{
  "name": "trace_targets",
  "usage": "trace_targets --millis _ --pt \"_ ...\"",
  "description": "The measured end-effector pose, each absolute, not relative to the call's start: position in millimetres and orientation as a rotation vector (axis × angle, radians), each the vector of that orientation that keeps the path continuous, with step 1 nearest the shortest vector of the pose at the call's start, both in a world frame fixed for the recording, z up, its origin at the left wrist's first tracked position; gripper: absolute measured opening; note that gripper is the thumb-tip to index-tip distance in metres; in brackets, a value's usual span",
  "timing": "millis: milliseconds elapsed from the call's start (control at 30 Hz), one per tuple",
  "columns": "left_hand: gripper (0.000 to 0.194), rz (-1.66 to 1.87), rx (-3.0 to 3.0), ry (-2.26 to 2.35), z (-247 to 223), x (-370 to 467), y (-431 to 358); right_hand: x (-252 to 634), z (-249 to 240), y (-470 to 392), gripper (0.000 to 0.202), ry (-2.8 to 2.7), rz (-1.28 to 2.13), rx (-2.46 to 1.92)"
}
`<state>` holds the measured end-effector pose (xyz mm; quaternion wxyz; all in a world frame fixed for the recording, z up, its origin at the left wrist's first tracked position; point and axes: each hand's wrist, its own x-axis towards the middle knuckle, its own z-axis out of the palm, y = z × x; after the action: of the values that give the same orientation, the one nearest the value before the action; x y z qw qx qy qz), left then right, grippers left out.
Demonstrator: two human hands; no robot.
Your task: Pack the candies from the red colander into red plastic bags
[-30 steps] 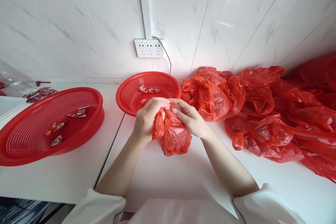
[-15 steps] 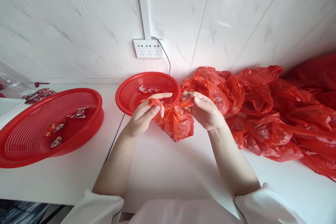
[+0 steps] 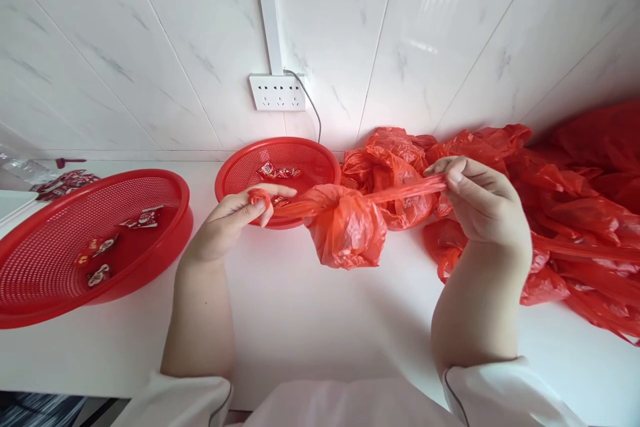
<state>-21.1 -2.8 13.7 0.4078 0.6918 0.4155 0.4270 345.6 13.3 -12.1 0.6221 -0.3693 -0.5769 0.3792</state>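
A red plastic bag [image 3: 347,230] hangs between my hands, its body rounded and bulging and its two handles stretched out sideways. My left hand [image 3: 227,217] pinches one handle between thumb and fingers, with a crumpled end of it showing at the fingertips. At the right, my right hand [image 3: 477,193] grips the other handle, which is drawn into a tight strip. What the bag contains is hidden. Behind my left fingers stands a small red basket [image 3: 235,170], with several wrapped candies [image 3: 279,171] in it.
A larger red basket [image 3: 183,203] with a few wrapped packets [image 3: 143,219] stands at the left. Many filled red bags [image 3: 590,193] are heaped on the right. A power socket [image 3: 277,92] with a grey cable is on the tiled wall, above the white table [image 3: 310,327].
My hands have moved apart, left hand to the left and right hand to the right. The bag's handles, gathered close before, are now pulled out long and taut.
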Motion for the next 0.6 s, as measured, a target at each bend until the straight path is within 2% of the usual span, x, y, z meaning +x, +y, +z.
trace_targets --millis 200,367,600 --pt "0.033 0.715 1.840 1.096 13.5 -13.8 -0.5 352.5 2.3 -9.7 0.017 -1.672 0.682 -1.203" --pt "0.031 0.534 1.872 1.126 0.8 -4.2 10.2 349.8 3.0 -10.6 0.024 -1.720 0.466 -1.502" --pt "0.036 0.411 1.759 1.103 -19.8 -0.8 22.2 314.5 -13.0 -5.3 0.022 -2.082 0.431 -1.365"
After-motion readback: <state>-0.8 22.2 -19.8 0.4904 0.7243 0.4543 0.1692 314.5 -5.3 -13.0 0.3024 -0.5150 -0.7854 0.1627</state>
